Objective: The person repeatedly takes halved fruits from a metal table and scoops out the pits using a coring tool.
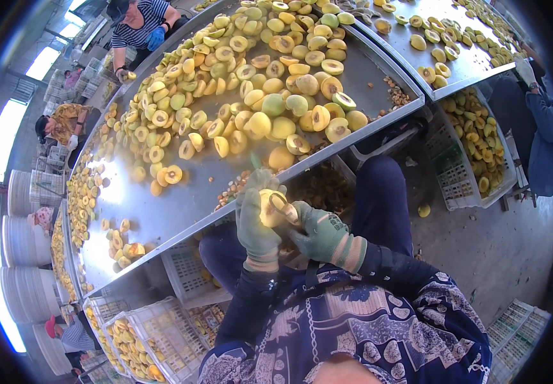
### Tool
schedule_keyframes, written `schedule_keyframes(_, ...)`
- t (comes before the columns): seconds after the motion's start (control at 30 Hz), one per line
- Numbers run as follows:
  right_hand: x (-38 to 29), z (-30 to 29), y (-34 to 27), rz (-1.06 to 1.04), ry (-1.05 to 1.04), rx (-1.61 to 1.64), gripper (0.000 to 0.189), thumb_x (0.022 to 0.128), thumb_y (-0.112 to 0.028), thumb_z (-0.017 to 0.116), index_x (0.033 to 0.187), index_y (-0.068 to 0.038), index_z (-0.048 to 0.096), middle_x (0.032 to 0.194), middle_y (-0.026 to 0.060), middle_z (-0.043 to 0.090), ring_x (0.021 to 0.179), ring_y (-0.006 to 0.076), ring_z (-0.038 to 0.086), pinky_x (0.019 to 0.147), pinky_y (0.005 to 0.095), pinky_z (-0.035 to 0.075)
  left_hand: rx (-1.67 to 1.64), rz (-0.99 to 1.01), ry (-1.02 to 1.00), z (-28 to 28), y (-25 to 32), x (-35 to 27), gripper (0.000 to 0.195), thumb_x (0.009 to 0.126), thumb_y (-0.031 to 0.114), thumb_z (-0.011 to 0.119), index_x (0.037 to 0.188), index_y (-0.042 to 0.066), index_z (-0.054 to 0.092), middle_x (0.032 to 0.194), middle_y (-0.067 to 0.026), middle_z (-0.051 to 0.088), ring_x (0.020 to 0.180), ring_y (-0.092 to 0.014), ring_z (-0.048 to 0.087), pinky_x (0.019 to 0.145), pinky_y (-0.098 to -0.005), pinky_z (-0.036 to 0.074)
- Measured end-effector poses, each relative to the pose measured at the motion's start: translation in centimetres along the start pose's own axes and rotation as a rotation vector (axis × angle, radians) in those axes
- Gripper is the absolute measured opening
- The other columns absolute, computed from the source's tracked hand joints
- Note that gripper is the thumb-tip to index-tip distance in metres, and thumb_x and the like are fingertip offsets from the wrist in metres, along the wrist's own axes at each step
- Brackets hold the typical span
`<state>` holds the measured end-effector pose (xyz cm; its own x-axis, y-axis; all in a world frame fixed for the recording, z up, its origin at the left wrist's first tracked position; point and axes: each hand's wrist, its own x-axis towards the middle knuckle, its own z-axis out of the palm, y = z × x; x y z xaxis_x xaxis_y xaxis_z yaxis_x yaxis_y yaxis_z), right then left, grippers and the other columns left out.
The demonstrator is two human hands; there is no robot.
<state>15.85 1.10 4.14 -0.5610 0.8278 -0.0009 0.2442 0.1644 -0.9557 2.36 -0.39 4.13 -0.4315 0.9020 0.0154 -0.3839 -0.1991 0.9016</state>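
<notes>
My left hand (pixel 256 221), in a grey-green work glove, holds a yellow halved fruit (pixel 270 209), apricot- or peach-like, just off the near edge of a metal table (pixel 180 192). In my right hand (pixel 319 234), also gloved, is a small tool with a ring-shaped metal blade (pixel 279 201) and a short handle; its loop lies against the cut face of the fruit. Many halved fruits (pixel 257 122) are heaped on the table beyond my hands. Loose pits (pixel 231 189) lie by the raised rim, close to my left hand.
White plastic crates of fruit stand at the lower left (pixel 175 336) and at the right (pixel 468 187). A second metal table (pixel 487 79) adjoins at the upper right. Co-workers sit at the upper left (pixel 139 29) and the right (pixel 545 120). My knees are beneath the table's raised rim (pixel 305 168).
</notes>
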Motion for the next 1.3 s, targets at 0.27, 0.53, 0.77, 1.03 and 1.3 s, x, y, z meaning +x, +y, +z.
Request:
schedule_keyframes(0.27,0.2,0.3,-0.8,0.157,-0.172,-0.001,0.033,0.082,-0.029,0.062,0.103,-0.005,0.053,0.085,0.0222,0.063,0.079,0.0401,0.061,0.071,0.0434,0.048,-0.063,0.024,0.024,-0.4,0.0,-0.4,0.037,0.095,0.023,0.048,0.12,-0.003,0.055,0.114,-0.0132,0.06,0.101,-0.024,0.059,0.087,-0.038,0.051)
schedule_keyframes(0.53,0.4,-1.0,0.1,0.09,-0.335,-0.136,0.04,0.08,-0.032,0.065,0.108,-0.004,0.055,0.092,0.0219,0.064,0.083,0.0374,0.063,0.073,0.0411,0.05,-0.067,-0.225,0.048,-1.4,-0.2,-0.8,0.043,0.094,0.032,0.049,0.116,-0.005,0.054,0.108,-0.018,0.062,0.092,-0.029,0.062,0.078,-0.0418,0.055)
schedule_keyframes(0.77,0.5,-1.1,0.8,0.098,-0.347,-0.148,0.043,0.082,-0.036,0.061,0.108,-0.001,0.054,0.093,0.0208,0.065,0.085,0.0361,0.064,0.074,0.0407,0.05,0.024,-0.276,0.125,-0.2,0.5,-0.6,0.037,0.091,0.028,0.054,0.108,-0.005,0.058,0.096,-0.0163,0.065,0.08,-0.027,0.064,0.07,-0.0379,0.056)
schedule_keyframes(1.03,0.9,-1.0,-0.1,0.138,-0.376,-0.326,0.031,0.078,-0.019,0.063,0.102,-0.005,0.05,0.088,0.0192,0.063,0.085,0.0372,0.062,0.073,0.0436,0.049,-0.04,-0.21,0.243,0.6,0.4,-0.5,0.018,0.086,0.013,0.061,0.092,-0.003,0.066,0.083,-0.0108,0.067,0.068,-0.015,0.063,0.059,-0.0258,0.054)
schedule_keyframes(1.3,1.4,-1.0,0.4,0.168,-0.481,-0.378,0.029,0.08,-0.019,0.063,0.101,-0.005,0.05,0.093,0.018,0.063,0.09,0.0359,0.061,0.076,0.043,0.049,0.09,-0.224,0.29,-0.7,-0.7,-0.2,0.022,0.088,0.017,0.058,0.096,-0.003,0.063,0.085,-0.0119,0.066,0.07,-0.021,0.064,0.06,-0.0328,0.056)
